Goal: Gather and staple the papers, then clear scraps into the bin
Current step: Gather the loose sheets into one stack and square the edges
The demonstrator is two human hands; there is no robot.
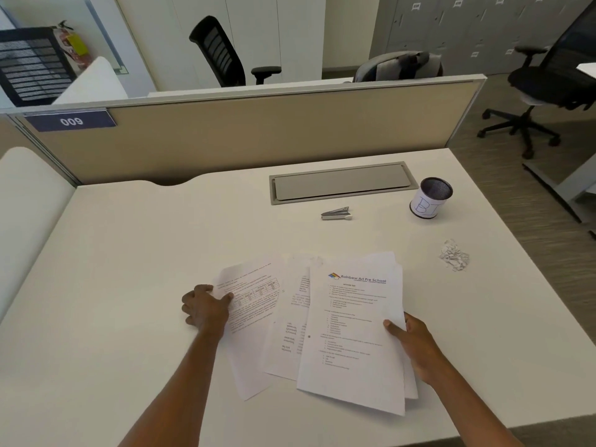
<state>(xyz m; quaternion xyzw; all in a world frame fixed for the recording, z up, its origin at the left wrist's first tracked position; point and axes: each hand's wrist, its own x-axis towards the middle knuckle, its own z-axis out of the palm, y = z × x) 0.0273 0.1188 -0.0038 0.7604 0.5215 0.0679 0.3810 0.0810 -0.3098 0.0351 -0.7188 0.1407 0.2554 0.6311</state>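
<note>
— What's on the white desk?
— Near the front, a fan of printed papers overlapping one another. Far right stands a mesh pen cup with a paper label. Left of it lies a stapler, just before the grey cable flap set in the top.
— And the scraps?
— A small heap of paper scraps near the right edge.

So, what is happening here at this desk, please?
A person is gathering printed papers that lie fanned out on a white desk. The left hand holds the edge of the leftmost sheet, and the right hand grips the right side of the top sheet. The stapler lies untouched further back, the paper scraps sit in a pile at the right, and the small bin stands behind them.
</note>
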